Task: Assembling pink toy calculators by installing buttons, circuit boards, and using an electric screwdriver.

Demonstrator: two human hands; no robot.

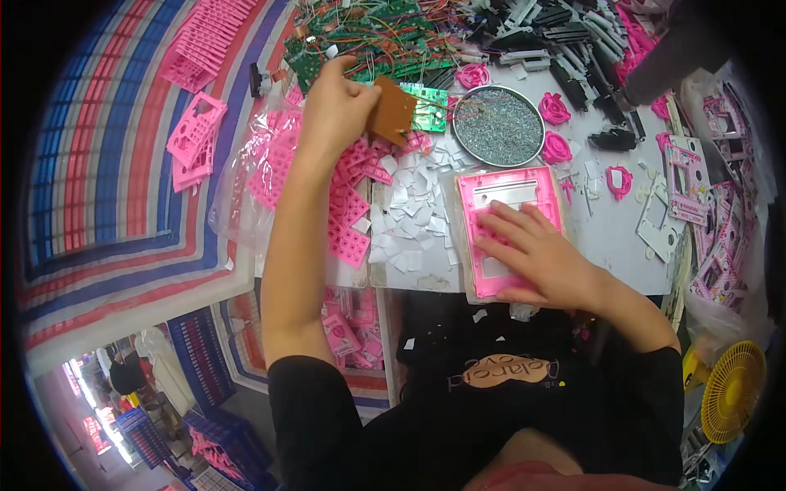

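My left hand (pixel 340 110), reaching to the far side of the table, pinches a brown circuit board (pixel 390 112) by its left edge. Right beside that board is a green circuit board (pixel 429 110); whether the two are joined I cannot tell. My right hand (pixel 540 260) lies flat with its fingers stretched out over a pink plastic housing (pixel 481 282). The housing has a silvery strip near its far edge and rests on a pale pad. Just beyond it stands a round dish (pixel 499 127) full of small metal screws.
Green boards with tangled wires (pixel 393 37) heap at the back, next to black plastic parts (pixel 565 37). Pink keypad sheets (pixel 348 221) and white paper pieces (pixel 413 213) lie left of the housing. Printed panels (pixel 720 237) and a yellow fan (pixel 733 393) are at the right.
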